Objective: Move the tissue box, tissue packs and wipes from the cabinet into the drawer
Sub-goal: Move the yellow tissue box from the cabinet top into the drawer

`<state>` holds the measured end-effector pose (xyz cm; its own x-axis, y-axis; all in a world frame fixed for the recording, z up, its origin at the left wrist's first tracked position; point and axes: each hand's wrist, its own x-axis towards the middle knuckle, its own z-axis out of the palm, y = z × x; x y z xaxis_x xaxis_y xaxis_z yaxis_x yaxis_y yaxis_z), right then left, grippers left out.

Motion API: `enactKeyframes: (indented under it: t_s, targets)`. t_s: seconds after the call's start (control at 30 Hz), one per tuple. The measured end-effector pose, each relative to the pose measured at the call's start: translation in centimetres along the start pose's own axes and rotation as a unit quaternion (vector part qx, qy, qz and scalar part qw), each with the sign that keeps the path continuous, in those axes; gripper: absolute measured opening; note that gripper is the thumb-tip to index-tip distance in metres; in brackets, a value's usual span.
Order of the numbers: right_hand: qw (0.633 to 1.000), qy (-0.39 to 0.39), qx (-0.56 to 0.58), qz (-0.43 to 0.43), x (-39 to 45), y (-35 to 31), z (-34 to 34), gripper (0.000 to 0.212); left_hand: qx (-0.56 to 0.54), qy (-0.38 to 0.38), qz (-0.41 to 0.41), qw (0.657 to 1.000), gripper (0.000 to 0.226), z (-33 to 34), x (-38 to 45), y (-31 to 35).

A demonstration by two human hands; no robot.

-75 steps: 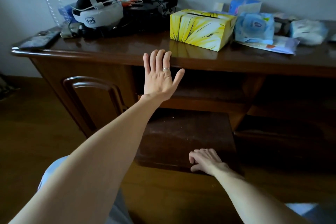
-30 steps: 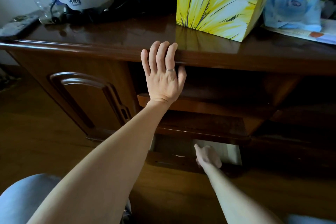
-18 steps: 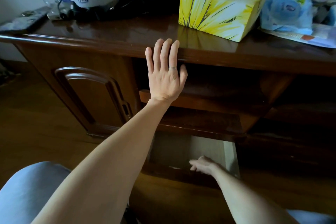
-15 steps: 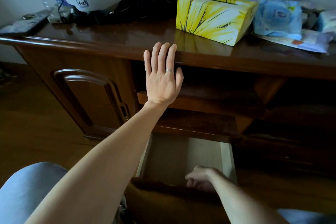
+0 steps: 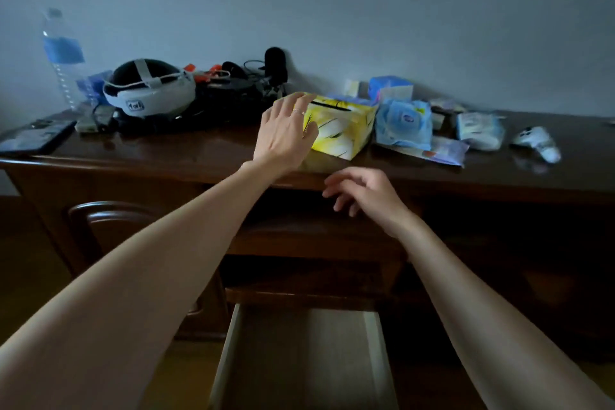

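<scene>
A yellow tissue box [image 5: 342,128] stands on the dark wooden cabinet top [image 5: 186,153]. My left hand [image 5: 286,133] is at the box's left end, fingers spread and reaching over its top edge, no grip closed. My right hand [image 5: 362,191] hovers in front of the cabinet edge below the box, fingers loosely curled, holding nothing. To the right of the box lie a blue wipes pack [image 5: 404,123], a flat pack [image 5: 439,150] and a pale tissue pack [image 5: 479,130]. The pale-lined drawer [image 5: 306,356] stands pulled out at the bottom.
On the left of the cabinet top sit a white headset [image 5: 149,93], tangled black cables [image 5: 239,90], a water bottle [image 5: 61,56] and a dark tablet [image 5: 33,138]. A white controller [image 5: 535,141] lies far right. A small blue box [image 5: 391,88] stands against the wall.
The drawer came out under my right hand, which then let go and rose to cabinet-edge height. My left hand left the cabinet edge and reached up to the yellow tissue box.
</scene>
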<state>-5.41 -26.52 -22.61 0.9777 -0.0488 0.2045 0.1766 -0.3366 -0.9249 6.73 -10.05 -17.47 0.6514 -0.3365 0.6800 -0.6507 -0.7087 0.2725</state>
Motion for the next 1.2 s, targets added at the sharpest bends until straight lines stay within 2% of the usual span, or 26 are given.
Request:
enactKeyframes:
  t_s: [0.13,0.17,0.23,0.3,0.37,0.43,0.47,0.57,0.67,0.77,0.9,0.93,1.0,1.07,1.1,1.13,1.2]
  targets:
    - [0.978,0.196,-0.037,-0.057,3.4,-2.1,-4.3,0.022,-0.029,-0.168,-0.025,0.985,0.043,2.0,4.8,2.7]
    - [0.968,0.237,-0.064,-0.056,4.5,-2.1,-5.4,0.020,-0.022,-0.196,-0.037,0.980,0.046,2.6,5.3,3.2]
    - [0.937,0.294,-0.185,-0.033,6.4,-1.4,-7.8,0.018,0.017,-0.211,-0.058,0.976,0.068,3.4,5.7,4.0]
    - [0.901,0.271,-0.339,0.033,7.6,0.1,-9.8,0.040,0.060,-0.207,-0.066,0.974,0.093,3.6,6.2,4.6]
    - [0.872,0.192,-0.433,0.125,8.0,1.8,-10.5,0.063,0.091,-0.208,-0.072,0.971,0.110,3.4,6.4,5.2]
    - [0.847,0.170,-0.483,0.139,7.9,3.1,-10.0,0.060,0.116,-0.208,-0.063,0.969,0.118,3.3,5.8,5.4]
    - [0.841,0.199,-0.488,0.122,7.8,3.3,-9.6,0.051,0.118,-0.207,-0.060,0.969,0.116,3.3,5.4,5.3]
    - [0.831,0.303,-0.459,0.082,7.0,2.8,-8.9,0.028,0.055,-0.214,-0.067,0.973,0.090,2.8,4.3,4.8]
    - [0.853,0.325,-0.403,0.069,6.2,1.8,-8.5,0.025,-0.003,-0.203,-0.039,0.978,0.079,1.4,2.9,3.7]
    - [0.872,0.369,-0.321,0.035,5.0,0.7,-7.8,0.026,-0.054,-0.142,-0.003,0.988,0.070,-0.6,0.2,3.0]
    - [0.873,0.331,-0.359,0.026,2.8,-0.7,-6.8,0.026,-0.098,-0.095,0.035,0.990,0.063,-4.0,-4.7,3.1]
    - [0.886,0.323,-0.331,0.025,2.1,-1.2,-6.6,0.028,-0.102,-0.100,0.047,0.989,0.065,-4.9,-6.2,3.2]
    - [0.937,0.294,-0.187,0.016,0.4,-2.7,-5.5,0.037,-0.094,-0.115,0.084,0.985,0.065,-6.7,-9.4,3.4]
    - [0.979,0.201,0.005,0.010,-1.6,-4.0,-3.7,0.051,-0.068,-0.134,0.137,0.979,0.060,-8.1,-13.0,3.3]
    - [0.989,0.140,0.053,0.015,-2.7,-4.2,-2.8,0.057,-0.049,-0.146,0.166,0.974,0.058,-8.4,-14.8,3.2]
    - [0.994,0.084,0.063,0.027,-3.8,-4.0,-1.7,0.063,-0.032,-0.158,0.193,0.968,0.059,-8.5,-16.6,3.1]
    - [0.998,0.013,0.003,0.068,-6.0,-2.4,0.2,0.077,-0.019,-0.176,0.224,0.958,0.059,-8.1,-20.0,2.7]
